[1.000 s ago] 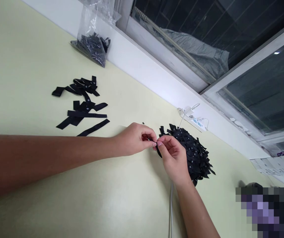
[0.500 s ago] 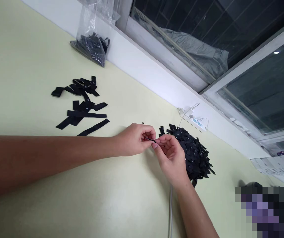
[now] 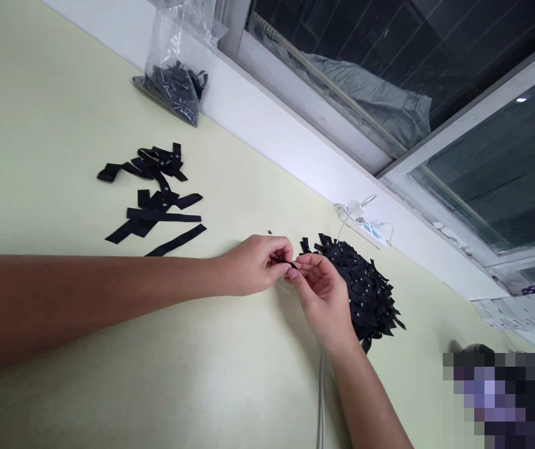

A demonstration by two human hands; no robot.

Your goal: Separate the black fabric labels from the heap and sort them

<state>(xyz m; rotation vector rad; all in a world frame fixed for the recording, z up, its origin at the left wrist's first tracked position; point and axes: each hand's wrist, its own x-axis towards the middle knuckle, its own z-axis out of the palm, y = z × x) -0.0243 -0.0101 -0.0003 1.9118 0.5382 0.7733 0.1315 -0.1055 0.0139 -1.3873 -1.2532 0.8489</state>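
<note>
Between my fingertips, over the table, is a narrow black fabric strip [image 3: 279, 260], seen nearly edge-on. My left hand [image 3: 259, 265] is closed, pinching one part of it. Thumb and fingers of my right hand [image 3: 322, 290] pinch the strip beside the left fingertips. Much of the strip is covered by the fingers. Behind my right hand lies a large pile of black fabric strips [image 3: 369, 290] with small white marks. Beyond my left forearm, several loose black strips [image 3: 162, 215] are scattered, some overlapping.
A clear plastic bag [image 3: 171, 93] holding black strips stands by the wall. A white power strip [image 3: 371, 232] with plugs rests behind the pile. A pale cable [image 3: 322, 399] runs along the pale green table [image 3: 155, 380]. Something at lower right is pixelated.
The black strip shows a little more between my fingertips, its angle slightly turned. Both hands stay in nearly the same place.
</note>
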